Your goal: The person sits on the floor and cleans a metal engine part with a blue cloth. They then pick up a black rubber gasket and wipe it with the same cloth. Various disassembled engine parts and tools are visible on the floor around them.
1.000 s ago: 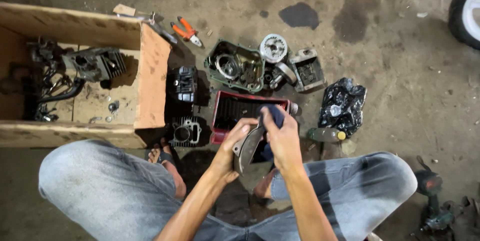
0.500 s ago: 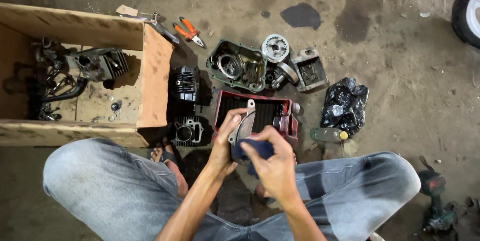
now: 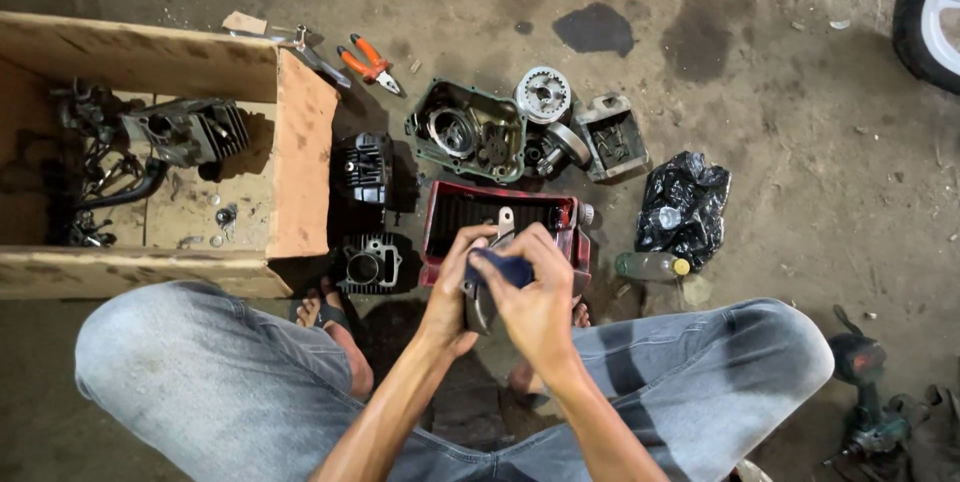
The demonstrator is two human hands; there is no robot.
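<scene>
Over the red tray [image 3: 500, 210] my left hand [image 3: 455, 287] is closed around a grey metal engine part [image 3: 482, 304], while my right hand [image 3: 535, 307] pinches a dark blue rag [image 3: 503, 268] against its upper face (fingers curled tight). Wiping well, I judge, means firm short strokes, bracing the part above the tray.

A motorcycle repair workshop is suggested by the oil-stained concrete floor [image 3: 780, 142]. Around the red tray [image 3: 497, 214], dismantled engine parts [image 3: 470, 132] are laid out above it, orange pliers [image 3: 368, 62] up-left, a tyre [image 3: 925, 12] far right.
</scene>
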